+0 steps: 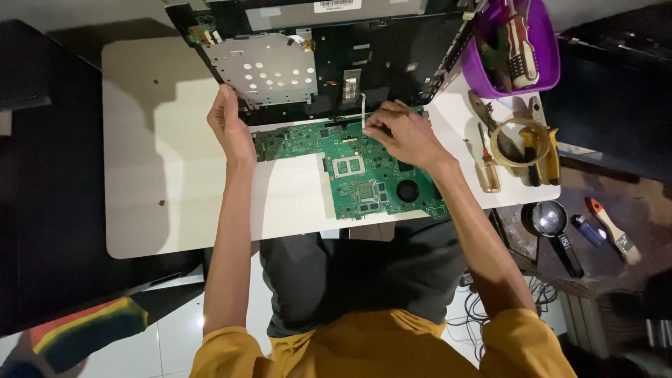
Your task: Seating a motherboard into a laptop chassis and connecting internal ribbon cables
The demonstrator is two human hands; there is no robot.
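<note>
— Green circuit board [357, 171] lies bare on the white table [161, 175], already out of the black laptop shell [392, 59], which sits just beyond it at the far edge. So the stripping-down looks well along, I'd say.

— And the hands?

— From the head camera: the left hand [231, 126] is curled around the near left edge of the shell, below the perforated metal plate [269, 70], steadying it. The right hand [406, 133] rests on the far edge of the board, fingers bent and pinched together at a spot near a thin ribbon cable [362, 105] that runs up into the shell. Whether it actually grips the cable or a connector, I cannot tell.

— What seems left?

— Judging by that cable, the board may not be fully free of the shell. The metal plate is in place in the shell as well.

— Tools?

— To the right: a yellow-handled screwdriver [488, 168], a roll of tape [519, 142], pliers beside it, and a purple bowl [518, 49] of tools at the far right. Off the table, a magnifying glass [553, 224] and a small brush [614, 231].
</note>
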